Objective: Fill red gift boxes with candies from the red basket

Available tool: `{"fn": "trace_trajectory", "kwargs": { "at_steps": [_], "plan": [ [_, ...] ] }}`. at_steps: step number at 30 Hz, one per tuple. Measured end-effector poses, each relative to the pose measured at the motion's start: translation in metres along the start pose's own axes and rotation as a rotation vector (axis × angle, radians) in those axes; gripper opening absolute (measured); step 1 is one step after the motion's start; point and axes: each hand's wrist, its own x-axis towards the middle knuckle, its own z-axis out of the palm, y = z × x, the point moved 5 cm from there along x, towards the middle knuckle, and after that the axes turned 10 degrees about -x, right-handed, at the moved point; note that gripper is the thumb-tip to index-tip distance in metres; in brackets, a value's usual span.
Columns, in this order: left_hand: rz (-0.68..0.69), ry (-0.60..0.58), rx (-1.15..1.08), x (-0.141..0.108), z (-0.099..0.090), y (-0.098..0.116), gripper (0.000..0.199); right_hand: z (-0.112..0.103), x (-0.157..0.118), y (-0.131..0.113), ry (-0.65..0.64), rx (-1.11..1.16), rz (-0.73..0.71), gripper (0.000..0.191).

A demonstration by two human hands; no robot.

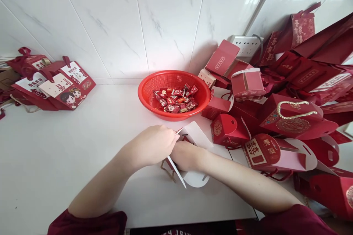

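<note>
An opened candy box (197,134) stands on the white tabletop, its white inner flaps spread apart and a gold-coloured cord hanging by its near side. My left hand (161,141) is closed on the box's left side, near a raised flap. Down inside the box is my right hand (184,155); the box and my left hand hide its fingers, so whether it holds anything does not show. Just behind the box sits a red plastic basket (146,99) with several red-wrapped candies (179,100) in it.
Many red gift boxes (230,129) crowd the right side, some open, some with cord handles (296,104). At the left back lies a group of red boxes with tags and ribbons (73,91). A white socket strip (245,44) is by the tiled wall (110,18).
</note>
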Motion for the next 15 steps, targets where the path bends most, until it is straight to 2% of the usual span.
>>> {"fn": "trace_trajectory", "kwargs": {
  "at_steps": [5, 8, 10, 12, 15],
  "plan": [
    [-0.073, -0.011, -0.132, -0.001, -0.003, -0.013, 0.043, -0.013, -0.006, 0.001, -0.028, 0.027, 0.012, 0.015],
    [-0.121, -0.06, -0.229, -0.002, -0.002, -0.025, 0.041, -0.046, -0.029, 0.008, 0.049, 0.125, -0.052, 0.016],
    [-0.194, -0.065, -0.286, -0.003, -0.002, -0.035, 0.039, -0.079, -0.051, 0.02, 0.205, 0.187, -0.061, 0.017],
    [-0.254, -0.056, -0.349, -0.004, -0.002, -0.042, 0.04, -0.112, -0.07, 0.041, 0.407, 0.182, 0.057, 0.016],
    [-0.257, -0.08, -0.429, -0.004, -0.001, -0.044, 0.038, -0.14, -0.083, 0.08, 0.642, 0.068, 0.405, 0.02]
  ]
}}
